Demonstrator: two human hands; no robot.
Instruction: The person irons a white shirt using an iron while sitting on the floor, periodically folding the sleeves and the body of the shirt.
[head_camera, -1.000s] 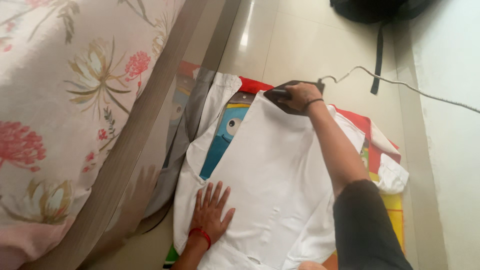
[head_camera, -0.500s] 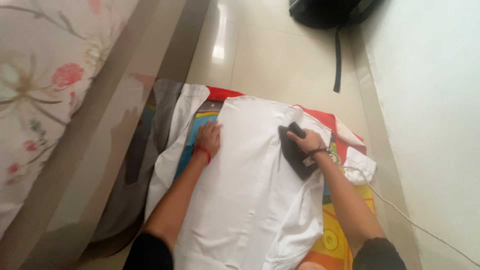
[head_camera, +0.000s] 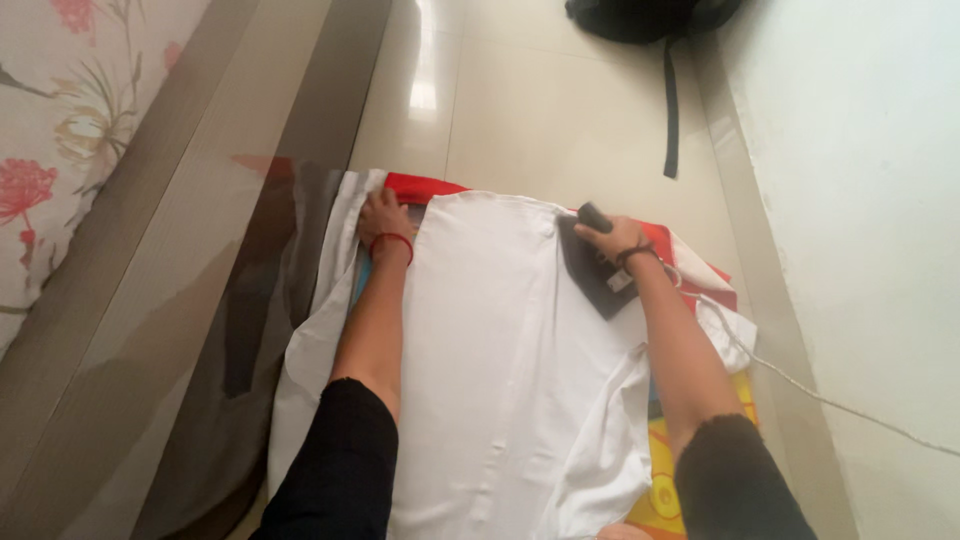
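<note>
A white garment lies spread flat on a colourful mat on the floor. My right hand grips the handle of a dark clothes iron, which rests on the garment's upper right part. My left hand, with a red band at the wrist, presses down on the cloth at the garment's upper left edge. Both forearms reach forward from black sleeves.
A glossy brown bed frame runs along the left under a floral bedcover. A black bag with a hanging strap lies at the top. The iron's cord trails right along the white wall.
My right hand has moved the iron from the garment's top toward its right side. My left hand has gone from the lower part up to the top left edge.
</note>
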